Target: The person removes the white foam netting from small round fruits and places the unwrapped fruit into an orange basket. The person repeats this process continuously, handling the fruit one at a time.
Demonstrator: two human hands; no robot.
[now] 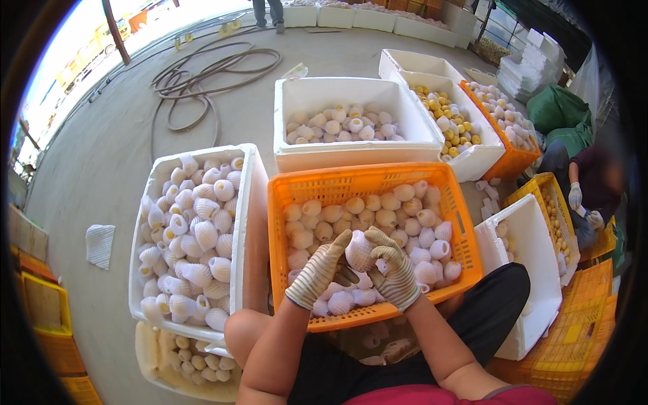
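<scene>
Both my hands wear striped knit work gloves and meet over an orange plastic crate [372, 174]. Between them is a round fruit in a white foam net sleeve [360, 251]. My left hand [322, 268] touches its left side with the thumb up and the fingers beneath. My right hand [392, 268] holds it from the right, fingers curled, with a bit of white foam near the fingertips. Many foam-sleeved fruits [354, 205] fill the crate below. To the left, a white foam box [248, 202] is heaped with sleeved fruits, some showing yellow through the openings.
Ahead stand white foam boxes, one with sleeved fruits [331, 126], one with bare yellow fruits [458, 131]. A tub of pale fruits [167, 377] is at lower left. A co-worker [597, 182] in gloves sits at right. A coiled hose [217, 76] lies on the floor.
</scene>
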